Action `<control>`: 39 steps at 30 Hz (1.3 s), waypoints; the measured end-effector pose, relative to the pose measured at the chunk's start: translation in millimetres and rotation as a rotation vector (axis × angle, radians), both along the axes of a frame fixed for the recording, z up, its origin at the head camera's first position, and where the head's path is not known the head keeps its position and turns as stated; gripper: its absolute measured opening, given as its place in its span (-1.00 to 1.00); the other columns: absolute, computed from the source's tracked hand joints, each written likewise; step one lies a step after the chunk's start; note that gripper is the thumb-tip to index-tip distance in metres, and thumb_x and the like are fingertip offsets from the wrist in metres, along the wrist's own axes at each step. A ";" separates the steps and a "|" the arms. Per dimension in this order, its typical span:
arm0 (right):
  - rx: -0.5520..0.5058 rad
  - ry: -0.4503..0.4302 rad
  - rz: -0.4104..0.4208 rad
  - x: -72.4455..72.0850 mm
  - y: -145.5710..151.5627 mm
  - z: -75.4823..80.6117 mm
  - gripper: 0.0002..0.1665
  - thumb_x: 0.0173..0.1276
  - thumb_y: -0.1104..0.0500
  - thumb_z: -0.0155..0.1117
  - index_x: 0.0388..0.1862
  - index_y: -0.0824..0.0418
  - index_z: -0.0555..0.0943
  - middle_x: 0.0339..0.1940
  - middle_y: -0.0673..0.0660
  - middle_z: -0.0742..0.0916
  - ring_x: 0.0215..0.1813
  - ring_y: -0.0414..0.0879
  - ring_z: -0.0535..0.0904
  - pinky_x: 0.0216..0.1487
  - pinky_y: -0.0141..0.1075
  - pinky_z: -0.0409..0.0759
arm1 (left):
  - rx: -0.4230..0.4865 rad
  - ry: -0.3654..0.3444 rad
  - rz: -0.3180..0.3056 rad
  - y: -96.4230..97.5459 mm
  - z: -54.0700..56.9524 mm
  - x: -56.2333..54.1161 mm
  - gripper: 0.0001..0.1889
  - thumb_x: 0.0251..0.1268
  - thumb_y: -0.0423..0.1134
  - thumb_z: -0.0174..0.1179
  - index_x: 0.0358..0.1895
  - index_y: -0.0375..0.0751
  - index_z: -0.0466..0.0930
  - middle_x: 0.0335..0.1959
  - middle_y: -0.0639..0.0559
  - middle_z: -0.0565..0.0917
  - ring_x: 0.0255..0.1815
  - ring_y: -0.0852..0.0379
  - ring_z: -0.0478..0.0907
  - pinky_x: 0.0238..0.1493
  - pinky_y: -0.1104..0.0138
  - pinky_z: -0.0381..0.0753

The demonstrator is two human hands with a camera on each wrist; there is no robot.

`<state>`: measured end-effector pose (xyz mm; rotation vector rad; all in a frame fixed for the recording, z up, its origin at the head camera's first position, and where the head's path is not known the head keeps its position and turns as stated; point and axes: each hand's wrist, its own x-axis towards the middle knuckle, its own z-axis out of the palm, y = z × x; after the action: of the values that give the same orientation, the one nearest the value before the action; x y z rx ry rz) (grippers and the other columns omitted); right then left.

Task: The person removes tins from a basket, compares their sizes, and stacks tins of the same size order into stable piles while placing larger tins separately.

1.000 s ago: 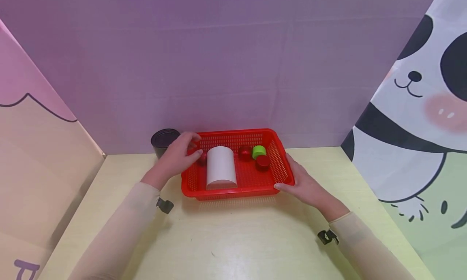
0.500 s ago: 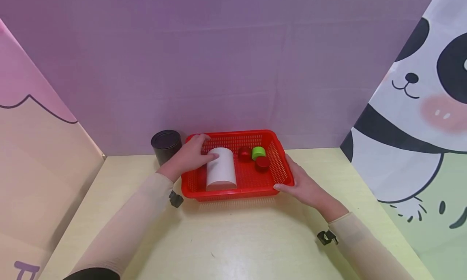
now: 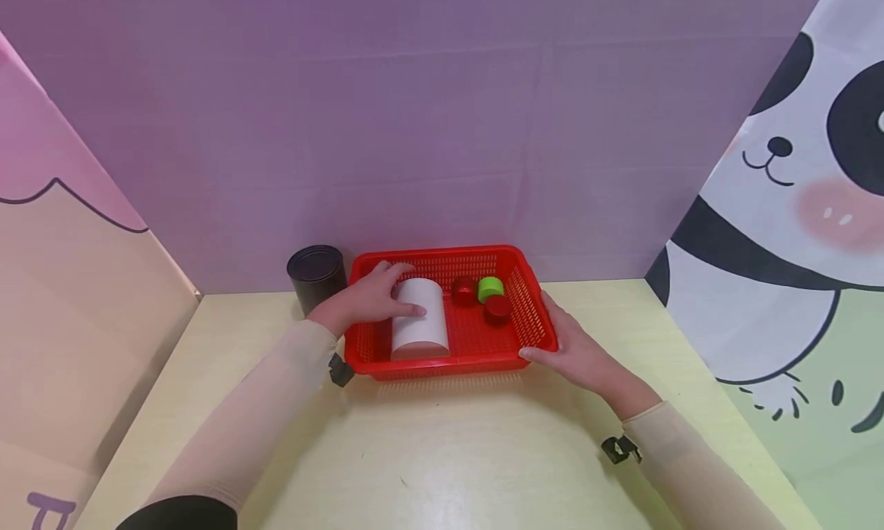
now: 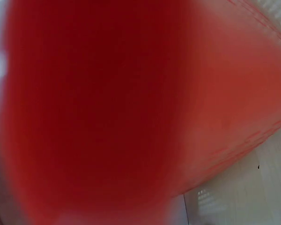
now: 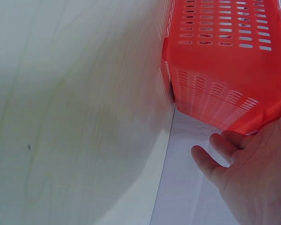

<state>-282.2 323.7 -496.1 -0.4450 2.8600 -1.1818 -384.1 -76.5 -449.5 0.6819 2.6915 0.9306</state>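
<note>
A red plastic basket [image 3: 442, 367] with slotted walls stands against the back of the table. Inside lies a white half-cylinder block [image 3: 421, 334], its curved side up. My left hand [image 3: 369, 296] reaches over the basket's left rim, thumb lying across the block and fingers spread toward its far left side; a small red round thing there is hidden by the hand. At the right front corner my right hand [image 3: 576, 350] holds the basket, thumb on the rim and fingers along the outer side. The left wrist view is mostly blurred red basket wall [image 4: 243, 79].
To the right inside the basket sit a green cylinder [image 3: 490, 288] and two dark red round pieces, one a short cylinder [image 3: 497, 309]. A black can [image 3: 316, 277] stands just left of the basket. A purple cloth wall [image 3: 442, 131] rises directly behind.
My left hand has moved right and down over the basket, its thumb passing from the block's left edge to across its top. The right hand and the basket have stayed put.
</note>
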 end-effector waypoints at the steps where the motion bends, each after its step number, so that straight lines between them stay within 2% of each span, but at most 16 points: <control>1: -0.002 -0.001 0.001 -0.1 0.2 -0.3 0.44 0.38 -0.10 0.65 0.90 0.01 -0.15 0.68 0.21 0.38 0.57 0.23 0.40 0.27 0.16 0.75 | -0.002 -0.004 -0.003 0.6 -0.4 -0.1 0.11 0.12 0.14 0.69 0.72 0.07 0.26 0.49 -0.06 0.42 0.40 -0.04 0.45 0.21 0.02 0.80; 9: -0.031 -0.014 0.014 -1.5 0.5 -1.3 0.44 0.37 -0.08 0.67 0.90 -0.03 -0.14 0.69 0.21 0.37 0.58 0.24 0.41 0.23 0.12 0.79 | -0.043 -0.053 -0.038 3.1 -1.8 0.1 0.08 0.15 0.18 0.65 0.71 0.06 0.29 0.56 -0.09 0.39 0.53 -0.12 0.34 0.26 -0.05 0.77; 14: -0.034 -0.015 0.019 -1.9 0.1 -1.2 0.44 0.36 -0.08 0.68 0.90 -0.04 -0.14 0.69 0.20 0.37 0.58 0.24 0.41 0.20 0.09 0.80 | -0.052 -0.089 -0.058 2.9 1.5 -0.2 0.05 0.16 0.15 0.65 0.69 0.08 0.29 0.55 -0.07 0.43 0.57 -0.15 0.30 0.30 -0.07 0.74; 26: -0.031 0.005 0.022 -2.6 0.2 -0.9 0.41 0.40 -0.01 0.64 0.90 0.02 -0.15 0.70 0.24 0.37 0.58 0.24 0.42 0.28 0.15 0.75 | -0.078 -0.171 -0.080 3.4 14.5 -1.9 0.02 0.22 0.13 0.62 0.69 0.08 0.25 0.54 -0.06 0.43 0.54 -0.12 0.31 0.31 -0.02 0.74; 31: -0.041 0.010 0.033 -3.7 1.0 -1.7 0.39 0.41 0.01 0.64 0.90 0.00 -0.13 0.69 0.21 0.39 0.56 0.20 0.44 0.27 0.11 0.77 | -0.079 -0.211 -0.094 2.3 17.6 -3.0 0.01 0.26 0.11 0.61 0.69 0.05 0.23 0.51 -0.05 0.44 0.51 -0.10 0.35 0.30 0.02 0.75; 35: -0.051 0.017 0.042 -3.6 1.0 -2.0 0.37 0.42 0.02 0.63 0.90 0.03 -0.12 0.69 0.23 0.39 0.56 0.21 0.44 0.28 0.11 0.76 | -0.036 -0.265 -0.110 1.6 17.3 -5.0 -0.01 0.27 0.06 0.61 0.68 0.03 0.23 0.48 -0.05 0.45 0.47 -0.10 0.40 0.26 0.05 0.77; 39: -0.050 0.007 0.036 -2.3 0.1 -1.1 0.38 0.43 0.00 0.62 0.90 0.04 -0.14 0.71 0.25 0.36 0.59 0.24 0.40 0.31 0.17 0.73 | 0.045 -0.361 -0.119 1.7 15.4 -7.7 -0.02 0.26 -0.01 0.62 0.65 0.04 0.22 0.46 -0.06 0.45 0.43 -0.13 0.44 0.19 0.07 0.81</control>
<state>-284.5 323.8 -497.3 -0.5009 2.8210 -1.2510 -391.7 -74.9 -434.0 0.6076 2.2966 0.9797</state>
